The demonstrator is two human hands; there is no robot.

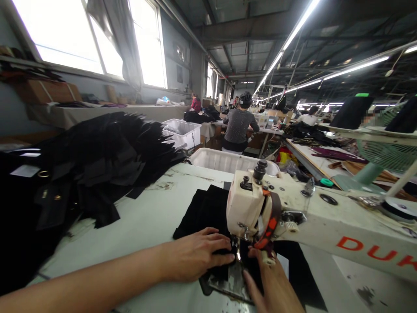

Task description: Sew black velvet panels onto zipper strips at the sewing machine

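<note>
My left hand [198,254] lies flat, fingers stretched out, on a piece of black fabric [205,211] just left of the needle of a white sewing machine [293,217]. My right hand [272,284] rests on the same fabric in front of the needle, fingers extended toward the presser foot; part of it is cut off by the frame edge. The fabric runs under the machine head and over the metal needle plate [230,282].
A large heap of black cut pieces [97,165] covers the table's left side. White plastic bins [224,161] stand beyond the table. A person in a grey top [239,126] sits at a bench ahead. A green fan [387,152] stands at the right.
</note>
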